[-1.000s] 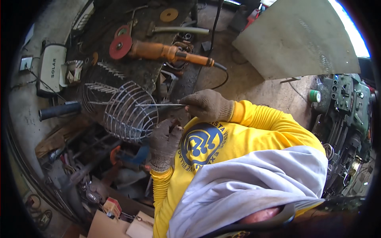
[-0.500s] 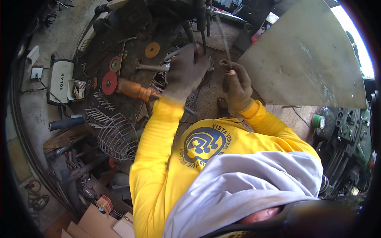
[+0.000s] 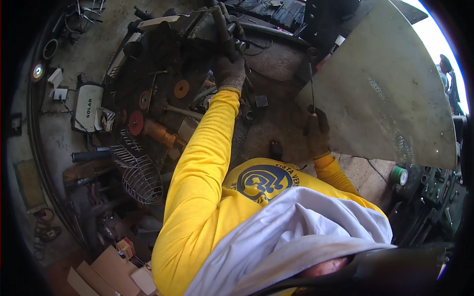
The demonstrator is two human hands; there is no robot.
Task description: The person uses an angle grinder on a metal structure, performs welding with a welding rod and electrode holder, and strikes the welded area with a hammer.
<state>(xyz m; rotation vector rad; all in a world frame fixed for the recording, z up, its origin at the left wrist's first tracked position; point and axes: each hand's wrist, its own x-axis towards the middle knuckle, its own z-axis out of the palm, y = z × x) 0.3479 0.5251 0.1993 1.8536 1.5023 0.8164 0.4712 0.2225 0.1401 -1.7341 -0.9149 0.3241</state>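
The left hand (image 3: 228, 69) hides what it grips; its fingers are unclear.

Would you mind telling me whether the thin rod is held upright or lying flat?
Roughly upright: the thin rod rises from the gloved right hand gripping its lower end.

The left hand (image 3: 229, 69), which a second ago was down at the wire basket (image 3: 140, 177) with the right hand, is no longer on it and now reaches far out toward 12 o'clock, gloved fingers closed around a dark upright handle (image 3: 221, 27) on the cluttered worktop (image 3: 276, 123). The right hand (image 3: 317, 133) has left the basket too and now grips a thin metal rod (image 3: 311, 89) standing upright at about 1 o'clock, just beside the edge of the big pale metal sheet (image 3: 390, 98). The wire basket now lies alone at 9 o'clock, well apart from both hands.
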